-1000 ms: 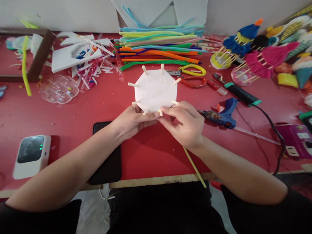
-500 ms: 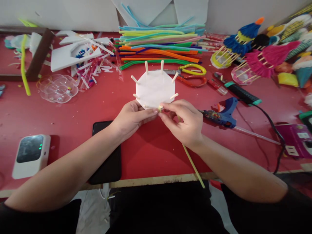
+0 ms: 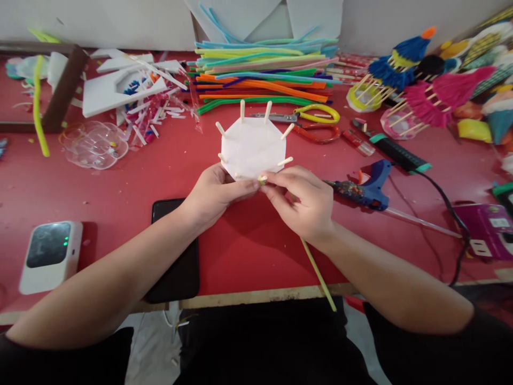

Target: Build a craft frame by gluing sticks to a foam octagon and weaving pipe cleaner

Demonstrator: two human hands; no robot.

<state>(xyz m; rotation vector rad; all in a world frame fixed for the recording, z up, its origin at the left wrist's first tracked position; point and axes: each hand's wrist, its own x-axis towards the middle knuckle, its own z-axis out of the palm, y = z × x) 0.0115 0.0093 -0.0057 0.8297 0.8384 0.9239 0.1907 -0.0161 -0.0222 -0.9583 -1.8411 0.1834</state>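
A white octagonal board (image 3: pixel 253 147) with short wooden sticks (image 3: pixel 242 112) standing around its edge is tilted toward me over the table. My left hand (image 3: pixel 214 197) grips its lower left edge, the thumb in front and the fingers underneath. At the near edge, my right hand (image 3: pixel 308 200) pinches a yellow-green pipe cleaner (image 3: pixel 319 275) against one stick, close to my left thumb tip. A bit of the yellow-green shows around that stick. The pipe cleaner's long tail passes below my right hand and hangs past the table's front edge. My fingers partly cover the nearest sticks.
Pipe cleaners (image 3: pixel 264 80) in many colours lie stacked at the back. Scissors (image 3: pixel 316 115), a glue gun (image 3: pixel 371 187) and a black-and-green corded tool (image 3: pixel 401 154) are at right. A black phone (image 3: pixel 176 267) and a white device (image 3: pixel 52 256) lie at left.
The board has tipped, so its far sticks look longer and its near ones are more hidden. More yellow-green shows at the near stick. Both hands stay nearly in place.
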